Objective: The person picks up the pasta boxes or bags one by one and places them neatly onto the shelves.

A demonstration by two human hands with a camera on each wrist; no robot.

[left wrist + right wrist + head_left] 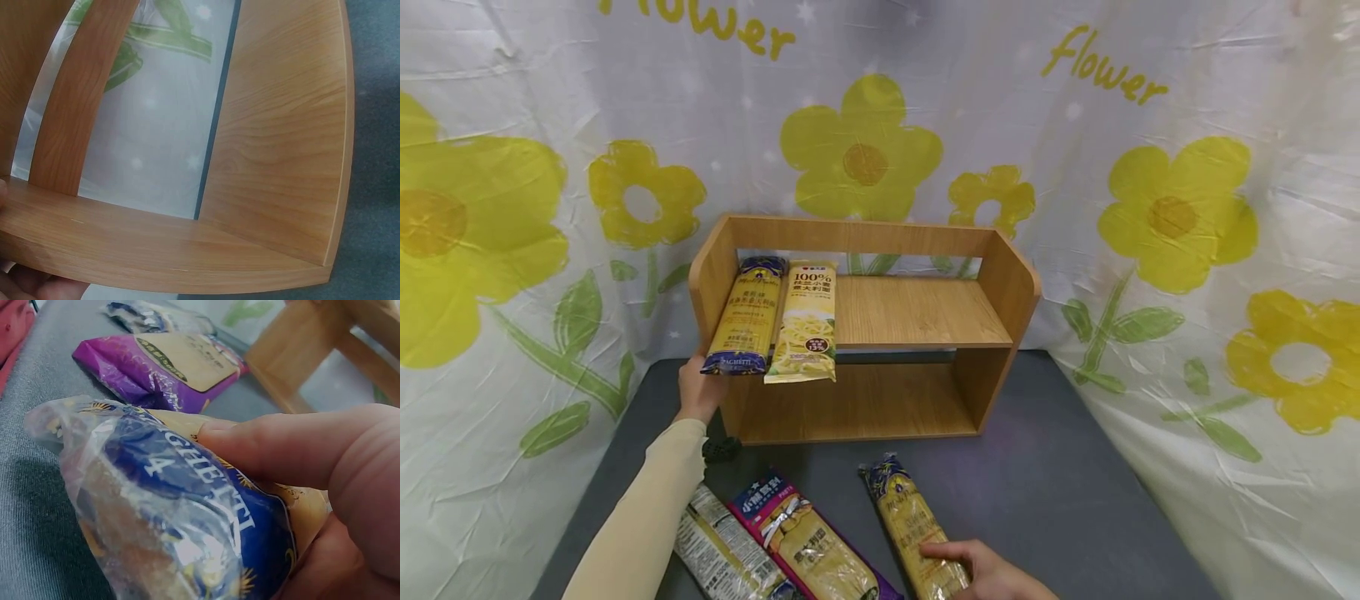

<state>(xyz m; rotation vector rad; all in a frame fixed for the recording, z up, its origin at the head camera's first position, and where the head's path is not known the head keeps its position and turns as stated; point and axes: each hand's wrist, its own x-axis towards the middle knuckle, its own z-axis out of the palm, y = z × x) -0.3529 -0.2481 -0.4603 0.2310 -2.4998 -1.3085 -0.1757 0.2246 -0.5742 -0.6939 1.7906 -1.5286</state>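
My left hand (698,390) grips the left side panel of a wooden shelf (1011,333). In the left wrist view, the fingers (47,286) lie on the panel's outer side, with a bit of thumb at the picture's edge. My right hand (988,573) holds a blue and yellow spaghetti pack (912,525) near its close end. Up close, the thumb (269,445) presses the top of that pack and other fingers are beneath it. A second blue and yellow spaghetti pack (747,312) and a pale yellow pasta pack (805,321) lean on the upper shelf.
On the dark table (1060,492) before the shelf lie a purple and pink pasta pack (816,542) and a pack with printed text (730,542). A small dark object (721,450) sits by the shelf's left foot. Flower-printed cloth (1180,350) hangs behind and at both sides.
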